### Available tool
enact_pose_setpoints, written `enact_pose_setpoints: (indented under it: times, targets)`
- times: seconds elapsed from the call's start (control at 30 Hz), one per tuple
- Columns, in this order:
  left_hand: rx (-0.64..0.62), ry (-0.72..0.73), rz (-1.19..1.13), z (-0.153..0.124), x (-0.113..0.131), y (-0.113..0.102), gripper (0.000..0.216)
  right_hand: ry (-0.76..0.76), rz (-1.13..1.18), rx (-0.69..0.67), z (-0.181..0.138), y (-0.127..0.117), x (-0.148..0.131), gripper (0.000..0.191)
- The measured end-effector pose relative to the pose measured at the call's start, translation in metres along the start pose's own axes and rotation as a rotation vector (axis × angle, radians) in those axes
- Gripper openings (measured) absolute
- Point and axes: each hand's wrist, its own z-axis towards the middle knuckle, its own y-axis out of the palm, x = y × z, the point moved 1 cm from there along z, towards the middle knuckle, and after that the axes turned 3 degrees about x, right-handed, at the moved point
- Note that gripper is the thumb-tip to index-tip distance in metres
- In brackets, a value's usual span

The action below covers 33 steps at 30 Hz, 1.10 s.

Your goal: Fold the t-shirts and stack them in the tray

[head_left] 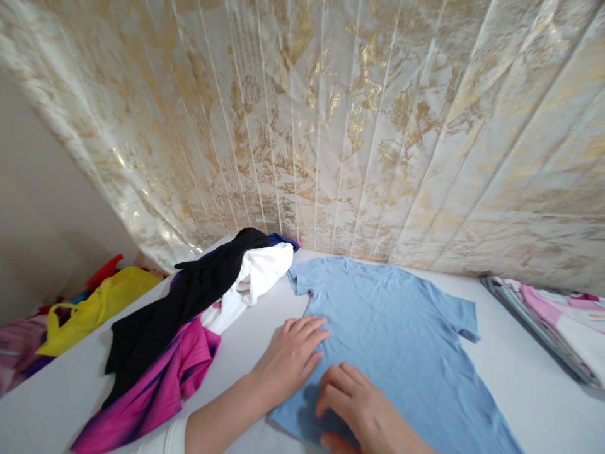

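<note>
A light blue T-shirt [392,340] lies spread flat on the white table [524,372], neck toward the curtain. My left hand [290,356] rests palm down on the shirt's left edge, fingers slightly apart. My right hand [362,410] lies flat on the lower left part of the shirt, just below and right of the left hand. Neither hand grips the cloth.
A heap of clothes lies left of the shirt: a black garment [189,302], a white one [255,280], a magenta one [161,384]. A yellow bag [99,306] sits beyond the table's left edge. Folded pink and white textiles [562,321] lie at the right. A gold-patterned curtain [331,126] hangs behind.
</note>
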Motion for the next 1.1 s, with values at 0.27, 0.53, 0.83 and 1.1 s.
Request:
enact_pose_setpoints:
  times: [0.27, 0.53, 0.83, 1.1]
  targets:
    - [0.033, 0.001, -0.181, -0.018, 0.015, -0.019, 0.017, 0.074, -0.013, 0.098, 0.002, 0.02, 0.008, 0.019]
    - [-0.212, 0.101, -0.208, -0.05, 0.023, -0.038, 0.034, 0.084, 0.014, 0.147, 0.003, 0.019, 0.008, 0.019]
    - [-0.183, 0.139, -0.077, -0.051, 0.027, -0.038, 0.02, 0.093, -0.017, 0.179, 0.002, 0.021, 0.007, 0.019]
    - [-0.192, 0.213, 0.014, -0.05, 0.025, -0.034, 0.013, 0.056, -0.047, 0.22, 0.001, 0.022, 0.008, 0.024]
